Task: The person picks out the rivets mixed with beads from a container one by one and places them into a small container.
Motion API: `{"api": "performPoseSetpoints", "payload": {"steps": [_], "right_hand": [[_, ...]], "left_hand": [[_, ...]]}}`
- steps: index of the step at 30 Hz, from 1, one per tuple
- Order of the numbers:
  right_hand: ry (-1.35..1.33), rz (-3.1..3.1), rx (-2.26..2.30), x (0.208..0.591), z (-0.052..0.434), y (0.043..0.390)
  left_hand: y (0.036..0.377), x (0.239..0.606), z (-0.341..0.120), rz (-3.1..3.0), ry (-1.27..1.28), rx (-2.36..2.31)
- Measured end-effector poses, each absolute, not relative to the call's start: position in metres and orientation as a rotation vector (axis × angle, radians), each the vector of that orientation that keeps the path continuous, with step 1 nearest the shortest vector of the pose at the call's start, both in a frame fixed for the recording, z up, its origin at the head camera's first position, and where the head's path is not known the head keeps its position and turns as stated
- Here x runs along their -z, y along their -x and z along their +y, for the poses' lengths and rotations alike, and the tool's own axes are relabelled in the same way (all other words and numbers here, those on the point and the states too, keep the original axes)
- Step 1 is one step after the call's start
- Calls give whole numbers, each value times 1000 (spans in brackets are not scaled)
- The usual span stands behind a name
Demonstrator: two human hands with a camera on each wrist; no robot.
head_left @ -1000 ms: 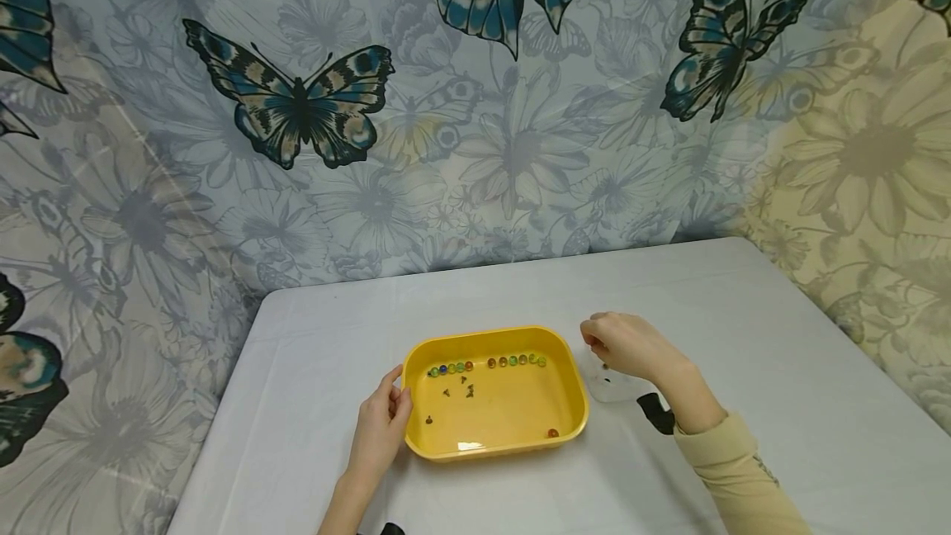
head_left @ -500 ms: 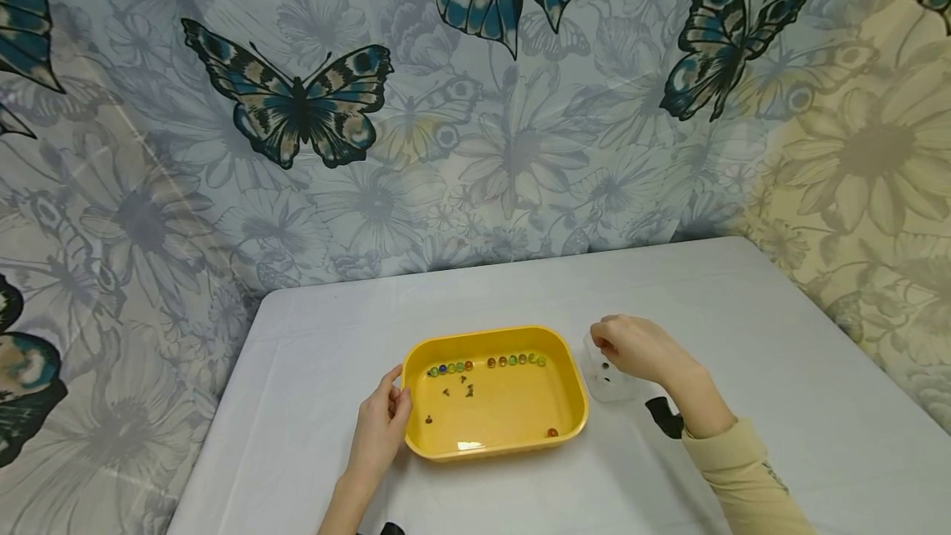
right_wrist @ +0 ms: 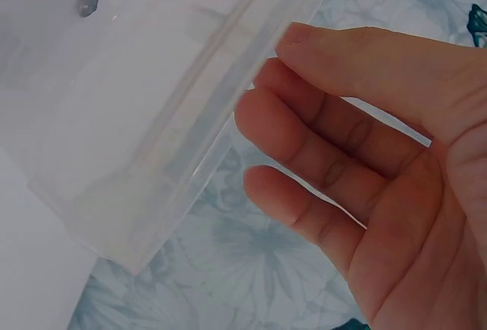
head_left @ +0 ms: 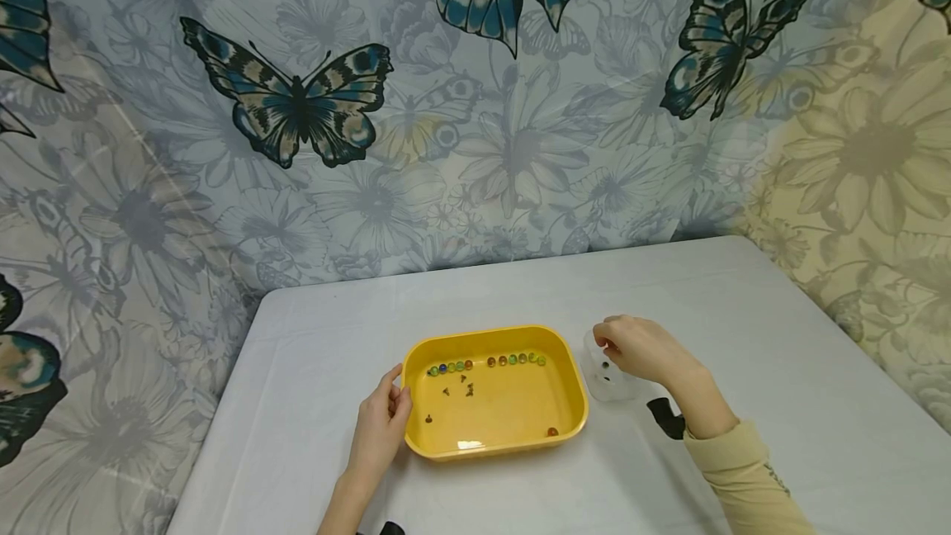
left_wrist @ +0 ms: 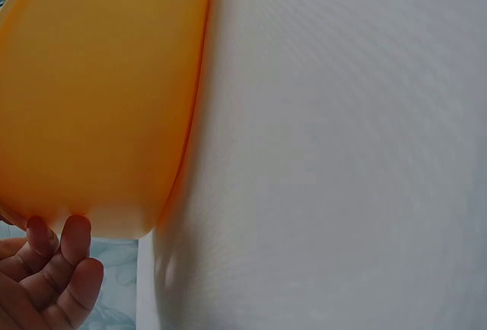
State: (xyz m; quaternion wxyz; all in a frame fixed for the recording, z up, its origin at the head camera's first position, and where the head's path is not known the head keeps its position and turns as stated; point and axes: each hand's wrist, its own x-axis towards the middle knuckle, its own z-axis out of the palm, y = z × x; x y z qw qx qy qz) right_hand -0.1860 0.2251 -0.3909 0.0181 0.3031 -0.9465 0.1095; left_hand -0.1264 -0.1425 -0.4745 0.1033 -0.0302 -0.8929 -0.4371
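A yellow tray (head_left: 572,403) sits on the white table. Along its far wall runs a row of coloured marbles (head_left: 486,363). Several small dark pieces (head_left: 466,390) lie on its floor, and one orange marble (head_left: 552,432) lies near the front right corner. My left hand (head_left: 394,403) holds the tray's left rim, thumb on top; its fingertips (left_wrist: 65,242) press the tray's outer wall (left_wrist: 99,102). My right hand (head_left: 612,345) hovers over a clear plastic container (head_left: 603,382) just right of the tray. Its fingers (right_wrist: 304,128) are loosely bent beside the container's rim (right_wrist: 190,117) and hold nothing. A small dark bit (right_wrist: 87,3) lies inside.
The white table (head_left: 780,370) stretches back and to the right. A butterfly-print cloth (head_left: 297,106) hangs behind it and drapes down both sides. A black wrist strap (head_left: 666,417) shows on my right arm above a pale yellow sleeve (head_left: 743,477).
My right hand has drifted slightly to the right over the clear container, which now shows more. The left hand and the tray have not moved.
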Motion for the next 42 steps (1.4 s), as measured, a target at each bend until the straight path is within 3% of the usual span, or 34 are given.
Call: {"api": "performPoseSetpoints", "payload": {"steps": [42], "right_hand": [[-957, -2925, -317, 375, 211, 190]], "left_hand": [[125, 472, -142, -2650, 69, 1310]]}}
